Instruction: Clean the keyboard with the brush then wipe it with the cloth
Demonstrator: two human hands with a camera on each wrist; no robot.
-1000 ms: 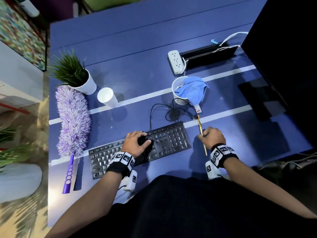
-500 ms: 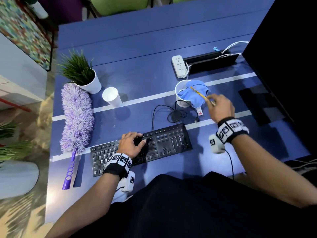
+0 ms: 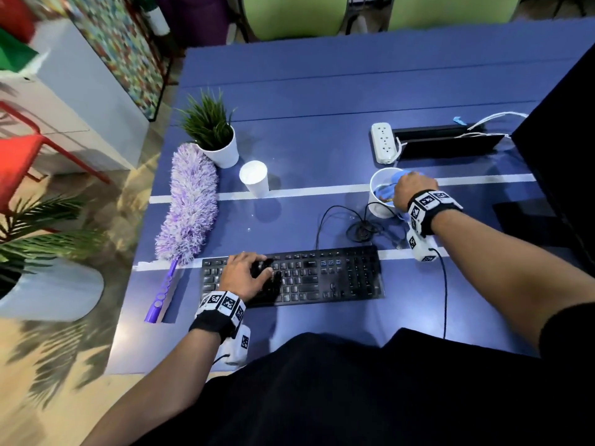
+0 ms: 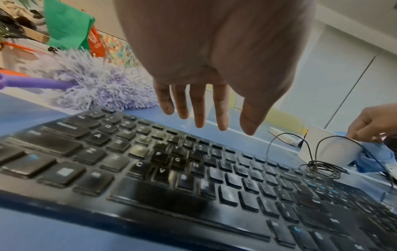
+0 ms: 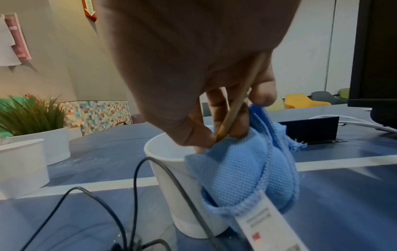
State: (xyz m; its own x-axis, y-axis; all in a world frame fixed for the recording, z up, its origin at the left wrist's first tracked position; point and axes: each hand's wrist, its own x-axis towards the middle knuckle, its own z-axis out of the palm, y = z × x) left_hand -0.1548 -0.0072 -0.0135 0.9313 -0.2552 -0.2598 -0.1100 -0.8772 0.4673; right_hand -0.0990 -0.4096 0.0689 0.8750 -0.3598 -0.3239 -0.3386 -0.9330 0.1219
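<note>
Keyboard [image 3: 293, 278]: near centre of table, under flat, relaxed left hand [image 3: 246, 276].
Right hand [image 3: 410, 191]: pinches thin brush [image 5: 238, 100] at cup [image 3: 380, 209], touching cloth [image 5: 242, 171].
Advice: drop brush fully in, then lift cloth slowly, avoiding tipping cup.

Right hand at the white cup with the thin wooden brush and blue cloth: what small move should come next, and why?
Probably let the thin wooden brush drop into the white paper cup, then pinch the blue knitted cloth. The right hand holds the brush over the cup's mouth against the cloth draped on its rim, while the left hand rests on the black keyboard.
</note>
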